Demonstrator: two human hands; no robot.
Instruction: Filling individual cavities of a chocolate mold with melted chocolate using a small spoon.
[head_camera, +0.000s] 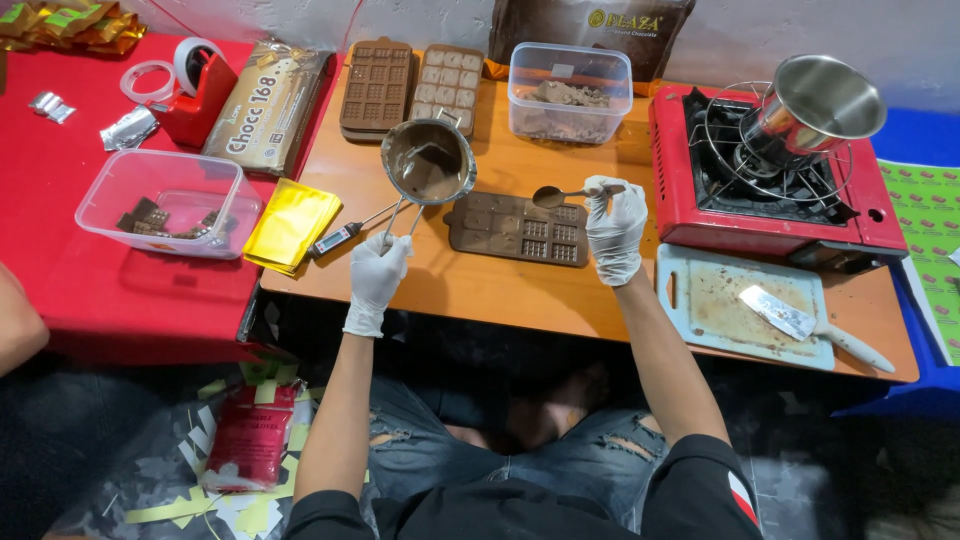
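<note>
My left hand (378, 268), in a white glove, grips the wire handle of a small metal pot (428, 160) of melted chocolate, held above the wooden table (500, 290). My right hand (613, 225), also gloved, holds a metal spoon (565, 195) with chocolate in its bowl over a brown silicone chocolate mould (518, 228). The mould lies flat between my two hands, some cavities filled.
Two more moulds (377, 88) and a clear tub (568, 92) stand at the back. A red gas stove (770, 175) with a steel pot (818, 105) is right. A cutting board (735, 305) with a knife (800, 322), a thermometer (340, 237), gold foil (291, 225).
</note>
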